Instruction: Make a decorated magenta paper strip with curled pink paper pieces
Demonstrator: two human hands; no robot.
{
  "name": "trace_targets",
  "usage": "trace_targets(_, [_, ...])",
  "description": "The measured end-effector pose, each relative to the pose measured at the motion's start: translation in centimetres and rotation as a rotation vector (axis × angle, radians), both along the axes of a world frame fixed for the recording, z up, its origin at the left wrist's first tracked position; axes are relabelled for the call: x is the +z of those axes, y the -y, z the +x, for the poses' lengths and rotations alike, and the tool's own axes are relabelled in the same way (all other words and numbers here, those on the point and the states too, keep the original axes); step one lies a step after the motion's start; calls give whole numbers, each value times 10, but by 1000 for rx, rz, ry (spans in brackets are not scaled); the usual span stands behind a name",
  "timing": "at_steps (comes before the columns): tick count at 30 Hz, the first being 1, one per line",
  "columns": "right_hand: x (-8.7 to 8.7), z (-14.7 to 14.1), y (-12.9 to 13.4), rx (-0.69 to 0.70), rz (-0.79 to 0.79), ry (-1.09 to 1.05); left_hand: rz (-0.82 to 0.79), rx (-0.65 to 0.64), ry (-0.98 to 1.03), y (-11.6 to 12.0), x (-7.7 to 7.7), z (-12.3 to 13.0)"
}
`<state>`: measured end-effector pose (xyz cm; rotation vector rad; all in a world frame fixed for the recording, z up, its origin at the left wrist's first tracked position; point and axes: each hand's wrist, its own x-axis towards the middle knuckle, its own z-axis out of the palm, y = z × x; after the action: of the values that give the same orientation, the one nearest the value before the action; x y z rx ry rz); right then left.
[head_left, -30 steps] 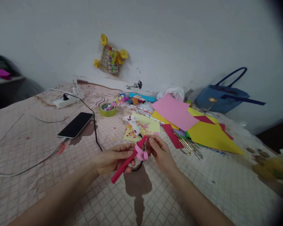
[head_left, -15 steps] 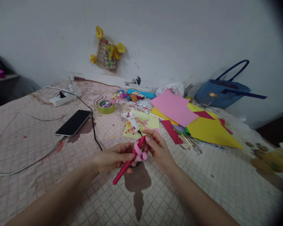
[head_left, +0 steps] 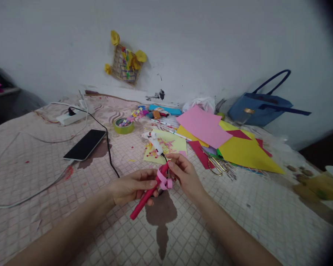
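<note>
My left hand (head_left: 137, 186) grips a red rolled-paper tube (head_left: 144, 203) around its middle, thumb on top. The tube slants from lower left up to the right. A curled pink paper strip (head_left: 165, 181) loops around its upper part. With thumb and forefinger pinched, my right hand (head_left: 184, 173) holds the tube's upper tip; the strip's far end is partly hidden there. Just beyond the hands, a white glue gun (head_left: 155, 144) lies on a pale yellow sheet (head_left: 177, 142) scattered with small coloured bits.
Coloured paper sheets (head_left: 202, 125) and gold-handled scissors (head_left: 218, 165) lie to the right. On the left are a phone (head_left: 85, 145), a power strip (head_left: 72, 116) and cables. A tape roll (head_left: 123, 126) sits farther back. A blue bag (head_left: 261, 107) leans against the wall.
The tube's lower end has swung slightly down and left. Both hands keep their hold, and the whole view has shifted a little.
</note>
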<state>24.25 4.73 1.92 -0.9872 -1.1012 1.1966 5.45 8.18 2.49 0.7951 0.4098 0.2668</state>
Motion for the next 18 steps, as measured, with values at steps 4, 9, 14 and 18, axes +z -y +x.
trace_targets(4, [-2,-1,1,9,-15,-34,13,9,-43,1,0,0])
trace_targets(9, [-3,-2,2,-11,-12,-107,-32,21,-18,0,-1,-2])
trace_targets(14, [-3,-1,1,7,-19,-71,-39,19,-1,-1,-2,-1])
trace_targets(18, [-4,0,-1,25,5,-39,-8,-15,-1,-1,-3,-1])
